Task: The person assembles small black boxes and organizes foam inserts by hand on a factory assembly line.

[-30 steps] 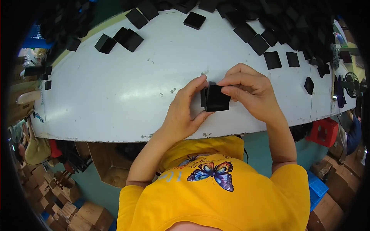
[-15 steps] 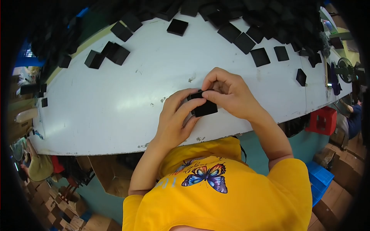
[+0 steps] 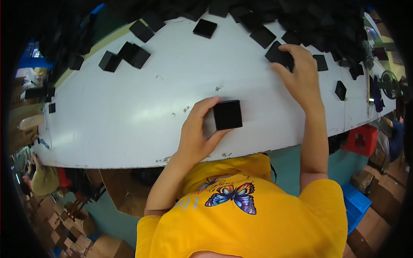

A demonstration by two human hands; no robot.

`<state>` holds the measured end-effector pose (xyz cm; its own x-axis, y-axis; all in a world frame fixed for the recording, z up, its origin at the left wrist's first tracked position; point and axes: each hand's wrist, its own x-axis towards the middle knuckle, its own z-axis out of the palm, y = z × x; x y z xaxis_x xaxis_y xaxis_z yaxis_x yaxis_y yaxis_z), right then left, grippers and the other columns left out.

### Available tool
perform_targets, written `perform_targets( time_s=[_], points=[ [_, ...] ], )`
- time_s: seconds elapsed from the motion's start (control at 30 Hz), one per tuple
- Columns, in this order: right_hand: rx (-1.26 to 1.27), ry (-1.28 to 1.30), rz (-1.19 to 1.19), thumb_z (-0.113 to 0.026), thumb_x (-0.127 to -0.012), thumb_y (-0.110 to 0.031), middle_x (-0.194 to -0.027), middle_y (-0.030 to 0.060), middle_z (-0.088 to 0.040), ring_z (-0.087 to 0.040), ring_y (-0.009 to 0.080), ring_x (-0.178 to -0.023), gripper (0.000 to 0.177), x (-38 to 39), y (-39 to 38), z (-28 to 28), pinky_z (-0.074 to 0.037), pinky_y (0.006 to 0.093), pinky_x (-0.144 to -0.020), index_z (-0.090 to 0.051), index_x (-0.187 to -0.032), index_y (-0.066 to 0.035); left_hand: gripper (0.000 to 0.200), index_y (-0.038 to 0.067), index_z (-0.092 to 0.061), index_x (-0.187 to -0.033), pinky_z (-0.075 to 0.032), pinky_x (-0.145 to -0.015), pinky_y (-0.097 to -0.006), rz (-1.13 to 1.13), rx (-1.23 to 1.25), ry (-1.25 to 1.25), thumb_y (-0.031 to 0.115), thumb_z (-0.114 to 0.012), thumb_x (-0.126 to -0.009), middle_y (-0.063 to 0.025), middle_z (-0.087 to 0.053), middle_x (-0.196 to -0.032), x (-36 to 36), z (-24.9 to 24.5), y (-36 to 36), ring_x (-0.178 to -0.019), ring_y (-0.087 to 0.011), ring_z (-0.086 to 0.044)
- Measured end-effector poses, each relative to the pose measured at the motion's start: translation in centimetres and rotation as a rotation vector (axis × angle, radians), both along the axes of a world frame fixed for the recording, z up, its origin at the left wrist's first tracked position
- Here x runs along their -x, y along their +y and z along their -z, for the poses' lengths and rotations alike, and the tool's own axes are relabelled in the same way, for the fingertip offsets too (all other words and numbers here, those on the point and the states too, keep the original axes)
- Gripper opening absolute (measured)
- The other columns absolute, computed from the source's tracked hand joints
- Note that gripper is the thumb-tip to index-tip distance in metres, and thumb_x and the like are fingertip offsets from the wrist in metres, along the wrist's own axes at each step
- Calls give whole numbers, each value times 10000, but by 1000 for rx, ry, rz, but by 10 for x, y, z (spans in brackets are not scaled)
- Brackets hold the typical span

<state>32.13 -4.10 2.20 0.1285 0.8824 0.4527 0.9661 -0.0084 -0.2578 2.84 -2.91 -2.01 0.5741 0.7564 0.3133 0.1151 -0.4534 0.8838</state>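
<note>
A small square black box point(image 3: 228, 115) stands near the table's front edge, its dark top face toward me. My left hand point(image 3: 195, 129) grips it from the left, thumb at the near side and index finger at the far left corner. Farther off to the right, my right hand point(image 3: 299, 73) has thumb and fingers around another black box point(image 3: 277, 52). The hand hides part of that box, and its other fingers are partly out of sight.
A dense heap of black boxes point(image 3: 327, 26) lines the table's far side. Several loose ones, such as a box point(image 3: 205, 28) and a box point(image 3: 110, 61), lie on the white table point(image 3: 142, 107). A red stool point(image 3: 362, 139) and blue crate point(image 3: 356, 204) stand right, below table level.
My right hand has left the box in my left hand and moved away to the right, onto another black box. My left fingers have drawn back from the first box's top to its side.
</note>
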Motion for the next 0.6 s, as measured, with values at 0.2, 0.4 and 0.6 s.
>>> perform_targets(
  time_s=[0.2, 0.4, 0.6],
  points=[
    [219, 533, -619, -787, -797, -116, -1198, 150, -653, -606, 347, -1113, 391, 65, -23, -35, -516, 412, -927, -695, -1174, -61, 838, 77, -453, -1454, -500, -1017, -375, -64, 97, -48, 65, -874, -729, -150, -619, -1296, -2, 1, -2, -1171, -298, -625],
    [197, 348, -676, -785, -776, -103, -1267, 198, -608, -593, 389, -1127, 468, 84, -36, -29, -514, 440, -927, -654, -1220, -32, 791, 104, -502, -1427, -513, -966, -387, -57, 113, -13, 26, -851, -721, -127, -631, -1271, -2, 3, 0, -1148, -323, -620],
    [176, 155, -598, -747, -779, -91, -1315, 211, -573, -577, 385, -1155, 489, 98, -51, -29, -502, 451, -924, -622, -1243, 1, 705, 80, -531, -1391, -536, -959, -362, -2, -16, 19, -8, -830, -759, -123, -653, -1219, -1, -5, 7, -1125, -260, -650]
  ],
)
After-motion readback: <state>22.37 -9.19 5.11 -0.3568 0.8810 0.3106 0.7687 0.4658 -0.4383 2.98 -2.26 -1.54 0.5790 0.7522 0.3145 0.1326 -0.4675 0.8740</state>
